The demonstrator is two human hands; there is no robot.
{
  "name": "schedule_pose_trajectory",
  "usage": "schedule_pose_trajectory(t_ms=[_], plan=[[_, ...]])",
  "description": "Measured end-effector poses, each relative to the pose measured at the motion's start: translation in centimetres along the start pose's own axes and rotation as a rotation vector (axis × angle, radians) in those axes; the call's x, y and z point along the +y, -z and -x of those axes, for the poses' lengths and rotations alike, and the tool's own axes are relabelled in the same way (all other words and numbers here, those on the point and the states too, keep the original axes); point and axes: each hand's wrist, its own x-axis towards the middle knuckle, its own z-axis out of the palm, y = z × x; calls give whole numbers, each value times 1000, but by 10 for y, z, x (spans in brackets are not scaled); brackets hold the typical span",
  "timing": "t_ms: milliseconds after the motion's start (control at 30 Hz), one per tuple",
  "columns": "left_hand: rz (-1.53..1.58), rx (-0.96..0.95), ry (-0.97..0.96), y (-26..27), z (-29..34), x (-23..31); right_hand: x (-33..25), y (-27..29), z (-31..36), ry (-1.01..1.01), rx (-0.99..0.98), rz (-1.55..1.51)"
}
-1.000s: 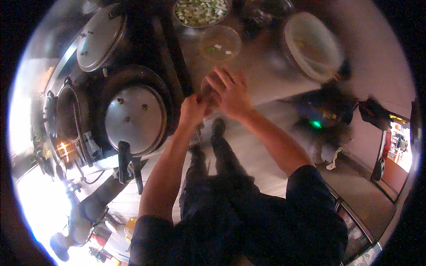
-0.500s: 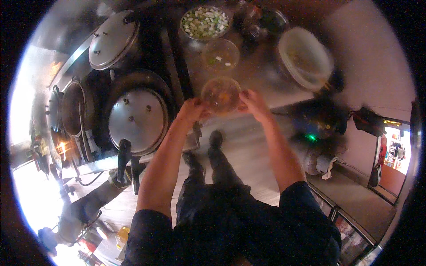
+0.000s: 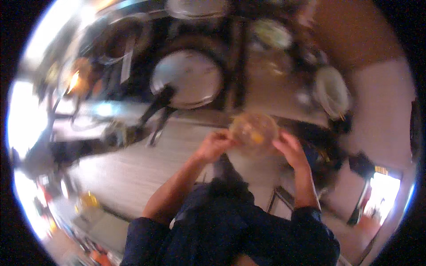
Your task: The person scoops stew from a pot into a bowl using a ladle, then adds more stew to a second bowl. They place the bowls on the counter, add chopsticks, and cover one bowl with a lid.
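Note:
Between my two hands is a round see-through bowl (image 3: 254, 125) with something orange inside, blurred by motion. My left hand (image 3: 216, 145) has its fingers closed on the bowl's left edge. On the opposite edge, my right hand (image 3: 289, 148) grips it with fingers and thumb. The bowl is above the floor, in front of the near edge of the counter (image 3: 284, 99). What exactly lies in it is too smeared to name.
Left of the counter, a lidded pot (image 3: 188, 77) with a long black handle sits on the stove. A bowl of chopped green-white vegetables (image 3: 273, 34) and a pale oval tub (image 3: 332, 91) stand on the counter. A flame (image 3: 74, 80) glows far left.
Both hands have drawn the bowl back from the counter edge, toward my body. My view has turned left, so the stove and counter appear swung to the right.

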Motion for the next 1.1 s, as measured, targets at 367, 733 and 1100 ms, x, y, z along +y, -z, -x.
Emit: schedule_pose_trajectory(t_ms=[367,733,1100], plan=[[219,643,-287,69,425,-92,-30,-358,118,100,-997,-217],[797,1252,-767,87,759,-212,-46,-757,287,-136,-1643,253],[1067,1605,-1210,119,945,-281,-13,-1064,451,-257,-1991,798]])
